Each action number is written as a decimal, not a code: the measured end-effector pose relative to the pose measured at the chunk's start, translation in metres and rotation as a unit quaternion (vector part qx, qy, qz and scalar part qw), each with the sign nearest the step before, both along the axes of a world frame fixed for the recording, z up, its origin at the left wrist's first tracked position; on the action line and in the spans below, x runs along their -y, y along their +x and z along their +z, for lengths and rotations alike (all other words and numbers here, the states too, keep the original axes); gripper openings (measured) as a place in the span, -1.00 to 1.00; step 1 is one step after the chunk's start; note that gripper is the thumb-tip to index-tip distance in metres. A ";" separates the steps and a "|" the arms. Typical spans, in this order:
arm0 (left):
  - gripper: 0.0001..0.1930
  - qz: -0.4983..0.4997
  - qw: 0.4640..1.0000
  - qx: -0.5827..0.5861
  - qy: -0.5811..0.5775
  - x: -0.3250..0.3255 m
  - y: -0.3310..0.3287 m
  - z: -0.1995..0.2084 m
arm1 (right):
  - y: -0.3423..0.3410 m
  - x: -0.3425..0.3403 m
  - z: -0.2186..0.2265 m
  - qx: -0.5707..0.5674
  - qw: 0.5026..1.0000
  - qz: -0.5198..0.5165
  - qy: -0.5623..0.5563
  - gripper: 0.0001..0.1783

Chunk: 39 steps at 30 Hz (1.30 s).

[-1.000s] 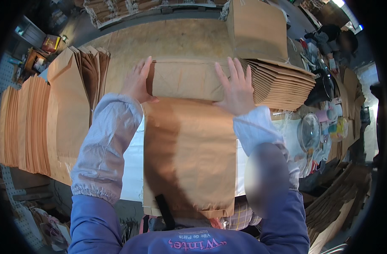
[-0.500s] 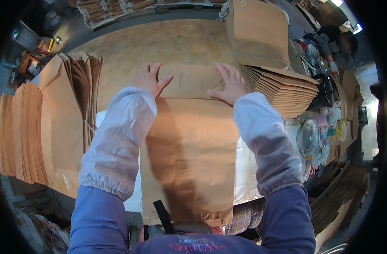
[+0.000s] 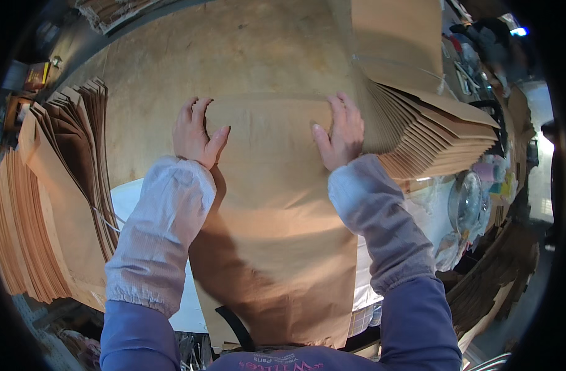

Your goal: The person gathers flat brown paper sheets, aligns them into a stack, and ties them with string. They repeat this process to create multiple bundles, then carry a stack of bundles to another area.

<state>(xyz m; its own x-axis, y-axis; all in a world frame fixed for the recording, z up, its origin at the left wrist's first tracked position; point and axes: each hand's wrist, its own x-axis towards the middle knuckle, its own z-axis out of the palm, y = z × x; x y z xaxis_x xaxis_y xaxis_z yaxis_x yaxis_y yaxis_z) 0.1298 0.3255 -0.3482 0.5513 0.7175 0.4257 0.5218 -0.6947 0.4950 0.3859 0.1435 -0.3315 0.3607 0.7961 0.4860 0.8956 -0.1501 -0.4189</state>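
A long brown kraft paper bag (image 3: 283, 204) lies lengthwise in front of me, from the middle of the table down to my body. Its surface bows slightly, and its far part looks smooth. My left hand (image 3: 196, 133) is at the bag's left edge near the far end, thumb apart from the raised fingers. At the opposite edge is my right hand (image 3: 343, 133), its thumb pointing inward over the paper and its fingers stretched away from me. Both hands look open. Whether the fingertips press on the paper or the tabletop is hard to see.
Upright stacks of folded brown bags (image 3: 32, 229) and gusseted bags (image 3: 79, 142) stand at the left. A fanned pile (image 3: 425, 130) lies at the right, beside a tall paper block (image 3: 397, 37). Further right are a clear round container (image 3: 465, 201) and a blurred person (image 3: 502, 46).
My hands have moved outward to the bag's side edges. The crosswise fold line below them no longer shows, and the paper now bows upward. The view has shifted too.
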 end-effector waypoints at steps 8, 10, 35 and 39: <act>-0.32 0.074 0.975 -0.161 -0.132 0.001 0.018 0.048 | -0.007 -0.001 0.025 -0.042 0.990 -0.066 -0.119 -0.30; -0.33 0.062 0.981 -0.133 -0.126 -0.001 0.018 0.037 | -0.001 0.001 0.014 -0.038 0.994 -0.051 -0.094 -0.30; -0.36 0.060 0.995 -0.049 0.068 0.086 -0.070 0.040 | -0.042 0.106 0.031 0.036 0.997 -0.058 0.023 -0.21; -0.29 0.183 0.856 -0.154 -0.459 0.231 -0.245 0.008 | -0.123 0.289 0.015 -0.359 0.885 -0.149 -0.257 -0.36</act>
<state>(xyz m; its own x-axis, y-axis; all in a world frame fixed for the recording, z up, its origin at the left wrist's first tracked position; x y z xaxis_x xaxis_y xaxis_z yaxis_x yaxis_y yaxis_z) -0.1149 0.0946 -0.3398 0.2029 0.8204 -0.5345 0.8257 0.1500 0.5438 0.2631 -0.1456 -0.3161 0.6599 0.6633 -0.3529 0.3145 -0.6704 -0.6721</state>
